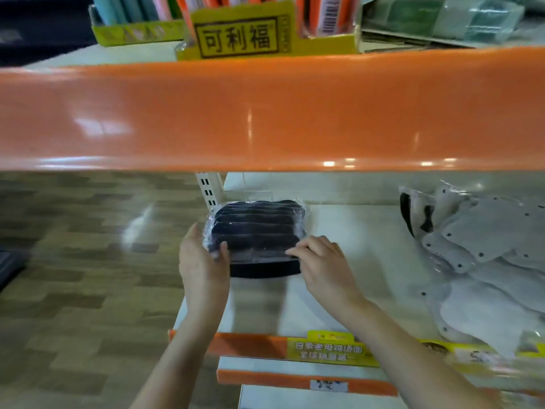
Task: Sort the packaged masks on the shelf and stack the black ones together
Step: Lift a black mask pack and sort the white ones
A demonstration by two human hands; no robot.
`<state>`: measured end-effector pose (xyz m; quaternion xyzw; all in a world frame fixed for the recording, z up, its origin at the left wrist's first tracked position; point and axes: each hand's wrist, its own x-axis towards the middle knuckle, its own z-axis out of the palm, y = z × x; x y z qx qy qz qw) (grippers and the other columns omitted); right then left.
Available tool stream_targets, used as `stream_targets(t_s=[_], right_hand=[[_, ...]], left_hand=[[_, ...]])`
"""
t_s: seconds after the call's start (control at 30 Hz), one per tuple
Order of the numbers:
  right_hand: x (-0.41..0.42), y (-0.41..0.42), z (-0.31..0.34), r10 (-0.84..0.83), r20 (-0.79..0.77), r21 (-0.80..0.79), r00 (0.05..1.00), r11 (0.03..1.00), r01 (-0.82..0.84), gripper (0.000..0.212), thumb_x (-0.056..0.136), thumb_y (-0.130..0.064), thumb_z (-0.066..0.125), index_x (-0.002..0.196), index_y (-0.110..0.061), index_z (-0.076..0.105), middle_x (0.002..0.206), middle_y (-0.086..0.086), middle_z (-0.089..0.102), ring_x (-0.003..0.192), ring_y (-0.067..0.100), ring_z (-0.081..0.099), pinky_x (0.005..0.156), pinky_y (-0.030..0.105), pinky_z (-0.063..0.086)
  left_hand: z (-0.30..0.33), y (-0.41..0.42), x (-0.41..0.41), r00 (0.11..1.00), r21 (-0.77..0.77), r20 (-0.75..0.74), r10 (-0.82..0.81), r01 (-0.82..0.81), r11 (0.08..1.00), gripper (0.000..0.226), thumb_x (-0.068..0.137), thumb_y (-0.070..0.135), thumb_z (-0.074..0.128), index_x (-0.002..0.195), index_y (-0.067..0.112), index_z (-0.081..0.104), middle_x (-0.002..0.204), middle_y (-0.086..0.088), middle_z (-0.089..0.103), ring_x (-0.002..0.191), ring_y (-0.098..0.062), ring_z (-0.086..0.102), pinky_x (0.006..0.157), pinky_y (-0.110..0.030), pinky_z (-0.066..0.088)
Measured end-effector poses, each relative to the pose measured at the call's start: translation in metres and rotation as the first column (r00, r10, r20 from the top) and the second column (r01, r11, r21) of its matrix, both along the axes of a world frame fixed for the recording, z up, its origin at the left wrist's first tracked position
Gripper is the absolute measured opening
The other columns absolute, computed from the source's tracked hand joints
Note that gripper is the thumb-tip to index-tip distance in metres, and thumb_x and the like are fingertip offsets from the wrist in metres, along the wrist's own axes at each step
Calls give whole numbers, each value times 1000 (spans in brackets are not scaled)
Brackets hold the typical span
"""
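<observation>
Below a glossy orange shelf edge (265,113) that fills the upper half of the view, a pale shelf (348,240) carries packaged masks, with wood-pattern flooring (73,261) stretching away to the left. At the shelf's left end, against a slotted white upright (208,188), a stack of black masks (258,228) in clear wrapping sits on the shelf surface. The left hand (203,261) grips the stack's left edge, thumb curled over the wrapping. The right hand (324,262) holds the near right corner, its fingers (298,250) curled onto the top pack. Well apart to the right lies a loose heap of white masks (483,255) in clear bags, with one dark piece (408,214) showing at the heap's far left edge.

On the level above stand a yellow display box (239,36) with bold printed characters, holding orange packets, a second yellow box (132,31) of pastel items to its left, and greenish wrapped goods (442,19) to the right. A yellow promotional strip (330,351) runs along the lower shelf's orange front rail (247,346). The overhanging orange edge hides the back of the lower shelf.
</observation>
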<state>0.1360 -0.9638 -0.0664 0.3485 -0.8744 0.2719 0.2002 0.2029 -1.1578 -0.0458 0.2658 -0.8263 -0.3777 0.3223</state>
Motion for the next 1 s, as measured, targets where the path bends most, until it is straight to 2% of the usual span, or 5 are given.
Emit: stream_targets(t_s=[0.3, 0.43, 0.6, 0.87, 1.0], right_hand=[[18, -27, -25, -24, 320, 134, 947, 991, -20, 39, 78, -28, 34, 93, -22, 70, 96, -9, 59, 95, 19, 56, 76, 40, 47], [23, -29, -24, -72, 300, 168, 951, 986, 22, 32, 78, -32, 43, 96, -23, 68, 96, -9, 55, 94, 17, 55, 74, 36, 46], [30, -35, -22, -130, 261, 233, 957, 970, 69, 41, 80, -46, 41, 103, -23, 67, 101, -8, 54, 96, 16, 54, 75, 34, 45], [34, -45, -20, -178, 272, 308, 946, 947, 90, 51, 84, -46, 31, 117, -20, 60, 117, -2, 51, 110, 21, 48, 84, 35, 38], [35, -43, -18, -152, 269, 348, 951, 936, 52, 47, 89, -42, 37, 127, -20, 54, 125, -1, 46, 117, 22, 44, 89, 36, 37]], left_hand=[[-28, -25, 9, 605, -281, 720, -340, 702, 654, 92, 66, 77, 30, 139, 23, 46, 148, -4, 38, 138, -27, 31, 109, -40, 29], [-37, -27, 12, 641, -359, 708, -297, 689, 629, 60, 76, 60, 39, 110, 21, 69, 120, -8, 65, 109, -30, 63, 82, -41, 54], [-45, -32, 7, 714, -374, 586, -384, 658, 654, 47, 86, 27, 66, 131, 22, 55, 145, -6, 45, 137, -27, 38, 110, -38, 30], [-40, -39, -1, 629, -226, 643, -438, 701, 676, 122, 55, 93, -9, 141, 24, 43, 155, -2, 26, 145, -20, 18, 116, -33, 13], [-26, -23, -4, 608, -276, 710, -354, 703, 655, 73, 90, 68, 16, 144, 23, 35, 157, -2, 22, 145, -19, 13, 115, -32, 13]])
